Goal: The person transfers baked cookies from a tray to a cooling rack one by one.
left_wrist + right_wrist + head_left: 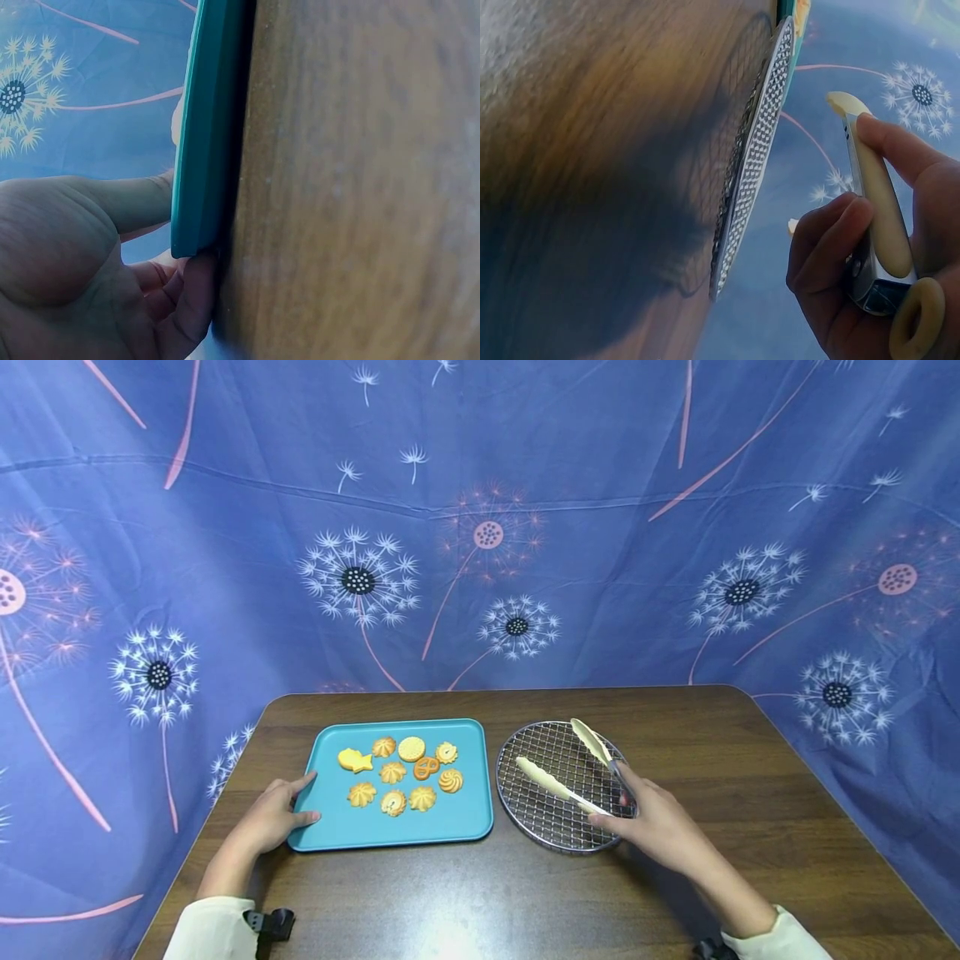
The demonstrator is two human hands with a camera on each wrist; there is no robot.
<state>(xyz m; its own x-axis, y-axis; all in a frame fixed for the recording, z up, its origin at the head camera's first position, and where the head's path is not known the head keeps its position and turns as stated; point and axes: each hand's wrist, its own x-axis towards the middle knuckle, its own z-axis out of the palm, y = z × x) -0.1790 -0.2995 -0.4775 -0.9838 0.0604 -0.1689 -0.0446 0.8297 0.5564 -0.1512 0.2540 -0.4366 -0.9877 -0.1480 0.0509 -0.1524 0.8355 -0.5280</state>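
My left hand (pixel 273 814) holds the left edge of a blue-green tray (pixel 465 822). In the left wrist view the thumb lies over the tray's rim and the other fingers curl beneath its edge. Toy-like biscuits lie on the tray, among them a yellow fish-shaped one (pixel 355 761), a pretzel (pixel 426 767) and several round or fluted ones, such as a swirled biscuit (pixel 450 781). In my right hand (pixel 660 822) is a pair of tongs (pixel 543 777) with cream tips and metal arms. The tongs' arms are spread, with nothing between them, over a round wire rack (pixel 551 827).
A brown wooden table (pixel 375 893) carries the tray on the left and the rack beside it on the right, with a narrow gap between. Behind the table hangs a blue cloth (pixel 600 568) printed with dandelions.
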